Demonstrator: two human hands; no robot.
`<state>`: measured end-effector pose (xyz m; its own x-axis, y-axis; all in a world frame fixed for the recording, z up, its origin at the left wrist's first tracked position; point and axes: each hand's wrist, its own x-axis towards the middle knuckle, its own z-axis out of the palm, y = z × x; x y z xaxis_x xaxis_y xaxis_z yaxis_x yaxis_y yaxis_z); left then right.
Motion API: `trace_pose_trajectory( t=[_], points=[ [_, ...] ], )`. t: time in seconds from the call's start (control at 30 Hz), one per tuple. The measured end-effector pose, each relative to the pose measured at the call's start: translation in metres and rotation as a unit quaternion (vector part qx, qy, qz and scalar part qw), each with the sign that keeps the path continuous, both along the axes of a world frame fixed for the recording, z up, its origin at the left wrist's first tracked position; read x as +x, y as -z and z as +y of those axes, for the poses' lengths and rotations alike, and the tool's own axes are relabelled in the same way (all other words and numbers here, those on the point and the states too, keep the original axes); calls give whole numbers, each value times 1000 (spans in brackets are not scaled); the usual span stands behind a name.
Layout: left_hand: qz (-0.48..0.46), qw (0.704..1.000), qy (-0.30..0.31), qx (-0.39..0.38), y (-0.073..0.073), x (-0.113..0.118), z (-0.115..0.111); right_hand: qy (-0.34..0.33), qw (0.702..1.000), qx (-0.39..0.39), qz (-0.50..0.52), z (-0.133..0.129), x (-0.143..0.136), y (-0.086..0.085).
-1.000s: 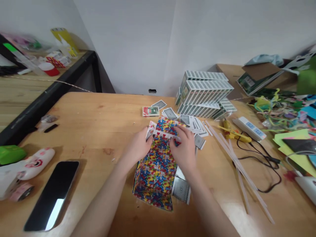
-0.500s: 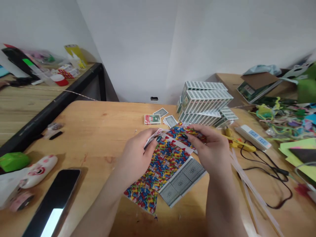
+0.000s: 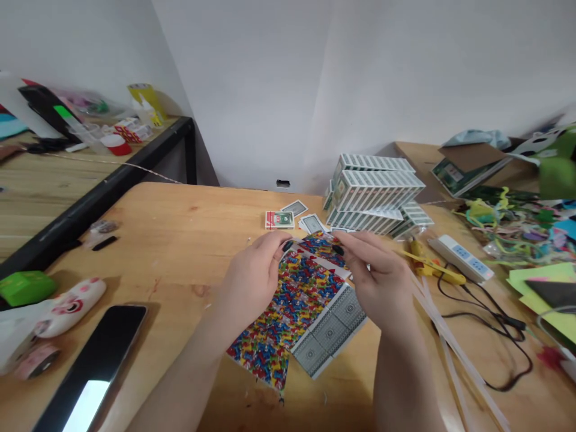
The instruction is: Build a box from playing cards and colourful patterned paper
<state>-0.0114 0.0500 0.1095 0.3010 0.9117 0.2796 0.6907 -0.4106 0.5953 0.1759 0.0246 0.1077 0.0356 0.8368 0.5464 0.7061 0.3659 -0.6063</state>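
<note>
Both hands hold a folded paper piece covered in a busy red, blue and yellow pattern (image 3: 299, 300). A strip of joined grey-backed playing cards (image 3: 330, 333) is attached along its lower right side, and red hearts show along a white band near the top. My left hand (image 3: 256, 270) pinches the upper left edge, its thumb on top and most fingers hidden beneath. My right hand (image 3: 378, 276) grips the upper flap between thumb and index finger. Beyond them lie a red and green card box (image 3: 279, 220) and loose playing cards (image 3: 312, 224).
Striped card boxes (image 3: 375, 189) are stacked at the back right. A yellow glue gun (image 3: 438, 273), a power strip (image 3: 463, 258) and clear glue sticks (image 3: 450, 345) lie right. A phone (image 3: 92, 360) and a white toy-like object (image 3: 72, 307) are at left.
My right hand has shifted slightly left and down on the flap. The white card edges by my left thumb show less now. The view has moved a little.
</note>
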Motion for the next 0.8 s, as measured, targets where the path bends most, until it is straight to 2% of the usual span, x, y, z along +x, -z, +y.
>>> trace_pose_trajectory(
  t=[0.17,0.27,0.43,0.6,0.8],
  points=[
    [11,999,39,-5,3,2,-4,39,990,-8,-133,-8,-6,-7],
    [36,997,58,-23,5,4,-5,2,995,-49,-92,-7,-11,-5],
    [141,987,28,-69,14,5,6,-9,994,-111,19,9,-16,12],
    [203,977,7,-69,19,7,11,-32,995,-95,5,20,-22,26],
    [270,962,20,-24,15,4,9,-15,996,-85,-9,15,-30,24]
  ],
)
